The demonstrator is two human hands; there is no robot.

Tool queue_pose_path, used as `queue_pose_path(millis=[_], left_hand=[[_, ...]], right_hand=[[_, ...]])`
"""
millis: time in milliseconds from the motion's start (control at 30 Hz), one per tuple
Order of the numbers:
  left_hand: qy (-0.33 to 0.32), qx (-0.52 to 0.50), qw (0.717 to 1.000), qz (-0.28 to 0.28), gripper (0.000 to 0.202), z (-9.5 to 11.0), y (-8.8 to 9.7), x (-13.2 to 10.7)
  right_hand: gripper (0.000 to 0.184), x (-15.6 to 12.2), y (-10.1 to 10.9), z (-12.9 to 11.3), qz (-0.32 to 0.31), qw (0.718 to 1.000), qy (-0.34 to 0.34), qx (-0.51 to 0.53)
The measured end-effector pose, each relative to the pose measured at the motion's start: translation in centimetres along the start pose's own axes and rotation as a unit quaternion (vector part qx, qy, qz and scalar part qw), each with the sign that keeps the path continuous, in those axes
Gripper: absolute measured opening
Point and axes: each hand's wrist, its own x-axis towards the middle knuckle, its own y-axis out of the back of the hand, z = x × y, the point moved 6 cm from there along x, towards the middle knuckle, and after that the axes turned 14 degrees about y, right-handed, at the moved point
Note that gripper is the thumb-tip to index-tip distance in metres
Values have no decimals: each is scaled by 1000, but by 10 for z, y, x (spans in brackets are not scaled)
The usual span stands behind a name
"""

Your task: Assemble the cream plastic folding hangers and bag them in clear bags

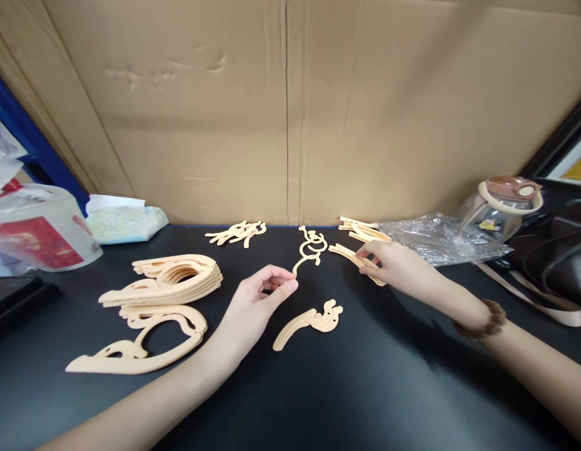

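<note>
My left hand (pixel 257 304) pinches the lower end of a thin wooden cut-out with rings (pixel 310 247), which lies on the black table (pixel 365 388). My right hand (pixel 396 263) rests its closed fingers on a curved wooden strip (pixel 349 255) at the edge of a pile of similar strips (pixel 363 230). A curved ornate wooden piece (pixel 309 321) lies flat between my hands, touched by neither. A bead bracelet (pixel 482 319) is on my right wrist.
A stack of large swan-shaped wooden pieces (pixel 170 279) and one single large piece (pixel 140 344) lie at left. Small cut-outs (pixel 237 233) sit at the back. A tissue pack (pixel 123 219), plastic bags (pixel 31 232), clear wrap (pixel 440 238), a bottle (pixel 499 210) and cardboard wall (pixel 290 106) surround them.
</note>
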Motion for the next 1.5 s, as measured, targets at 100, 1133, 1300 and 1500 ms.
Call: queue_pose_path(millis=[100, 1133, 1300, 1500], left_hand=[[-1, -11, 1000, -1, 22, 1, 0, 0], [-79, -27, 993, -84, 16, 6, -12, -4], [-29, -115, 987, -113, 15, 9, -10, -3], [1, -104, 968, -229, 16, 10, -30, -18]], right_hand=[[22, -4, 1, -9, -25, 998, 16, 53], [23, -21, 6, -98, 129, 884, 254, 370], [22, -16, 6, -86, 145, 882, 162, 418], [23, -13, -14, -92, 43, 784, 94, 612]])
